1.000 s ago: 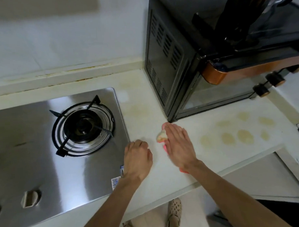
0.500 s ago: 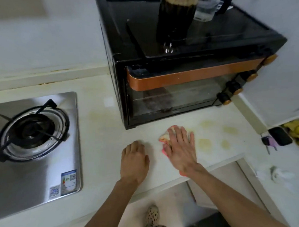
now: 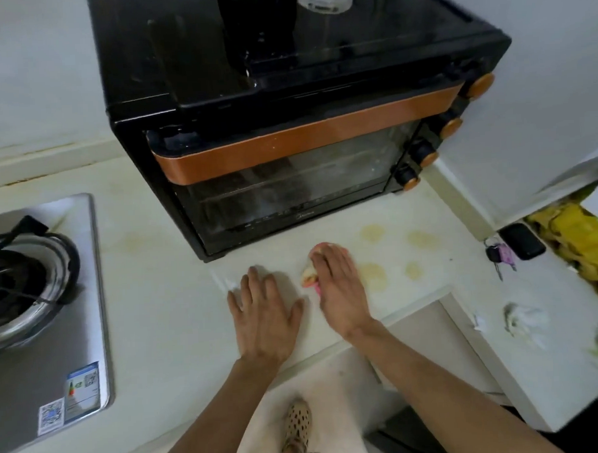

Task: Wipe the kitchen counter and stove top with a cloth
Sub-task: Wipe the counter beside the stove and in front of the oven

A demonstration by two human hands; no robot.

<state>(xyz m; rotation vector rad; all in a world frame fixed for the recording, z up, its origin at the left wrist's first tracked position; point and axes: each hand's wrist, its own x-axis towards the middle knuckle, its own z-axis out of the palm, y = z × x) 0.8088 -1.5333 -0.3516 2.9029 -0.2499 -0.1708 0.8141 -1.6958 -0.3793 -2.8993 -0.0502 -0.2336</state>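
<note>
Beneath my right hand, fingers flat and pressing, on the surface before the oven: one cloth, likely soft, light, best held under the palm; left hand spread, braced beside it

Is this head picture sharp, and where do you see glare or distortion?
Head view: slightly soft overall; the steel stove top shows bright glare; wide-angle bending tilts the toaster oven; both hands, left and right, cast soft shadows on the counter.
</note>
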